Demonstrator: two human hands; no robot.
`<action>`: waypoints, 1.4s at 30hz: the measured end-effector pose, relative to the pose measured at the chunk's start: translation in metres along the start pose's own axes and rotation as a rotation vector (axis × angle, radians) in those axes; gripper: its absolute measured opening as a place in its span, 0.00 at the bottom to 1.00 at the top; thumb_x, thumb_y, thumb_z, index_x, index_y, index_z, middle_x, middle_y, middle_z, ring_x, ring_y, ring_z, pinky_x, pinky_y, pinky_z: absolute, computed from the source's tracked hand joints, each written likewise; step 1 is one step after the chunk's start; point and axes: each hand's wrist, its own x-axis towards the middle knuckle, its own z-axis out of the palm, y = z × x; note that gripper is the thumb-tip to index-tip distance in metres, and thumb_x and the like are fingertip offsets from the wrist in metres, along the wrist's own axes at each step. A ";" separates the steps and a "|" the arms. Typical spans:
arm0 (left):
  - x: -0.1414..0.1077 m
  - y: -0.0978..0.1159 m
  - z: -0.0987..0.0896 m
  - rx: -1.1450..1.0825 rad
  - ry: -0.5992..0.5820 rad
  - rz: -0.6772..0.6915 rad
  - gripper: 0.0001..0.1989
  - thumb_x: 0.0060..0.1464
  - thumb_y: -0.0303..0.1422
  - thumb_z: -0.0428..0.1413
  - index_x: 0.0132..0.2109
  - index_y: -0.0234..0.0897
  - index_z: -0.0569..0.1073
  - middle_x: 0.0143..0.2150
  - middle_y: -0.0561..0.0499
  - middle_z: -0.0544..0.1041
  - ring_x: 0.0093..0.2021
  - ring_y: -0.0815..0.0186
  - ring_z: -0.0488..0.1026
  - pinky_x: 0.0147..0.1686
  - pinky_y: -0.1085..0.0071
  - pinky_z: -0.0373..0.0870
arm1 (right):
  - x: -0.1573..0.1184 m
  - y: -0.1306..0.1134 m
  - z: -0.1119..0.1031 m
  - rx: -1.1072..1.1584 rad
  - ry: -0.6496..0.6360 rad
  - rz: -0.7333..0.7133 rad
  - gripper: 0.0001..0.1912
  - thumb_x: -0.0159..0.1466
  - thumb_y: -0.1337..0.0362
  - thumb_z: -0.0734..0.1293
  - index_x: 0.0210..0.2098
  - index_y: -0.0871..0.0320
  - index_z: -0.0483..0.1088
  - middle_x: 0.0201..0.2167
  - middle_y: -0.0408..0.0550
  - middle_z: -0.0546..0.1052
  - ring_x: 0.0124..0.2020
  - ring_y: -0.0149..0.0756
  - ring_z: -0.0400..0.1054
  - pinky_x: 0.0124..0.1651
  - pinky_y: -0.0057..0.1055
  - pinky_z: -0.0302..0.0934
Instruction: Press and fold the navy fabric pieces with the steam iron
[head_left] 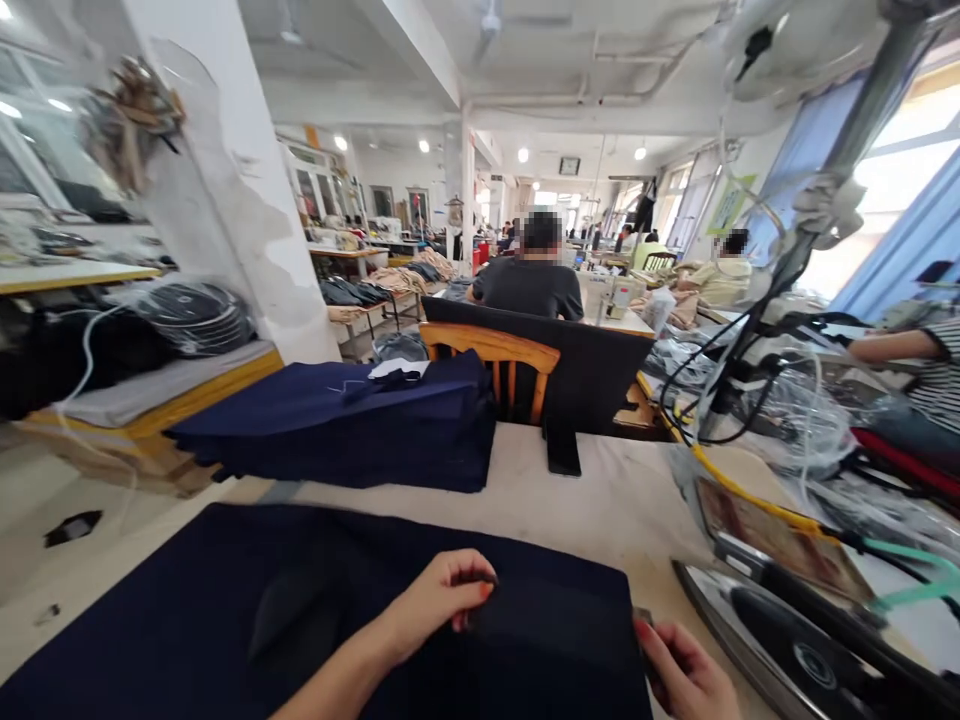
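Navy fabric [172,590] lies spread over the table in front of me. A thin, dark piece of cloth [555,615] stretches across its right part, hard to tell from the navy beneath. My left hand [442,600] is closed in a pinch on this cloth, thumb against the curled fingers. Past the right edge of the navy fabric, my right hand [686,670] is also closed, pinching the cloth's other end between thumb and fingers. A clothes iron [795,640] rests just right of my right hand.
Behind the spread fabric stands a stack of folded navy cloth [360,430]. A black phone [562,447] lies on the table [525,480] near a wooden chair [495,345]. Cables and a pole [780,270] rise at right. A co-worker [529,280] sits ahead, facing away.
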 end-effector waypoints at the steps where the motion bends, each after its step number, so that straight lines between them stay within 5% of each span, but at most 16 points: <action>1: 0.001 0.002 -0.001 -0.005 0.001 0.001 0.15 0.48 0.39 0.58 0.38 0.31 0.69 0.25 0.56 0.66 0.21 0.77 0.62 0.20 0.79 0.56 | 0.005 0.006 0.001 0.056 0.012 0.010 0.26 0.47 0.38 0.68 0.24 0.56 0.64 0.17 0.37 0.62 0.18 0.26 0.54 0.21 0.26 0.49; 4: 0.006 0.000 -0.003 0.007 0.008 0.027 0.16 0.48 0.40 0.58 0.40 0.32 0.69 0.27 0.56 0.67 0.23 0.75 0.63 0.22 0.78 0.57 | 0.013 0.022 0.002 0.019 0.039 -0.026 0.27 0.49 0.38 0.66 0.29 0.57 0.67 0.18 0.37 0.61 0.18 0.26 0.53 0.21 0.26 0.47; 9: 0.020 -0.014 -0.005 0.163 0.091 0.056 0.17 0.50 0.39 0.55 0.45 0.33 0.68 0.30 0.54 0.68 0.26 0.73 0.65 0.25 0.76 0.60 | 0.018 0.030 -0.003 -0.436 0.040 -0.200 0.25 0.57 0.40 0.57 0.26 0.55 0.66 0.19 0.41 0.64 0.23 0.32 0.59 0.29 0.29 0.53; 18: 0.042 -0.016 -0.001 0.749 0.285 0.086 0.17 0.54 0.36 0.49 0.51 0.40 0.69 0.34 0.53 0.74 0.32 0.68 0.69 0.32 0.73 0.60 | 0.045 0.013 0.002 -0.874 0.068 -0.128 0.19 0.63 0.48 0.53 0.29 0.51 0.65 0.25 0.47 0.73 0.31 0.44 0.67 0.30 0.34 0.48; 32: 0.049 -0.019 0.001 0.955 0.306 0.035 0.17 0.56 0.34 0.50 0.52 0.43 0.68 0.35 0.55 0.76 0.37 0.64 0.72 0.33 0.71 0.63 | 0.051 0.018 0.007 -1.031 0.060 -0.180 0.15 0.65 0.53 0.53 0.29 0.53 0.63 0.29 0.45 0.74 0.30 0.39 0.68 0.28 0.32 0.49; 36: 0.047 -0.022 0.006 1.094 0.362 0.235 0.17 0.57 0.28 0.48 0.53 0.43 0.68 0.48 0.51 0.73 0.49 0.62 0.70 0.47 0.66 0.65 | 0.050 0.019 0.008 -1.015 0.076 -0.169 0.15 0.64 0.51 0.54 0.29 0.52 0.61 0.24 0.42 0.72 0.27 0.38 0.68 0.27 0.31 0.49; 39: 0.047 -0.028 0.013 1.208 0.165 0.502 0.20 0.61 0.28 0.45 0.60 0.45 0.62 0.62 0.52 0.63 0.63 0.63 0.57 0.62 0.61 0.52 | 0.053 0.023 0.007 -0.995 0.093 -0.180 0.14 0.63 0.50 0.55 0.30 0.52 0.61 0.24 0.42 0.71 0.26 0.40 0.68 0.26 0.31 0.49; 42: 0.048 -0.032 0.018 1.246 -0.092 0.532 0.26 0.62 0.41 0.48 0.65 0.45 0.53 0.67 0.51 0.52 0.67 0.60 0.46 0.65 0.54 0.38 | 0.059 0.026 0.001 -0.954 0.108 -0.222 0.13 0.63 0.51 0.55 0.34 0.53 0.61 0.26 0.44 0.72 0.27 0.42 0.68 0.27 0.32 0.51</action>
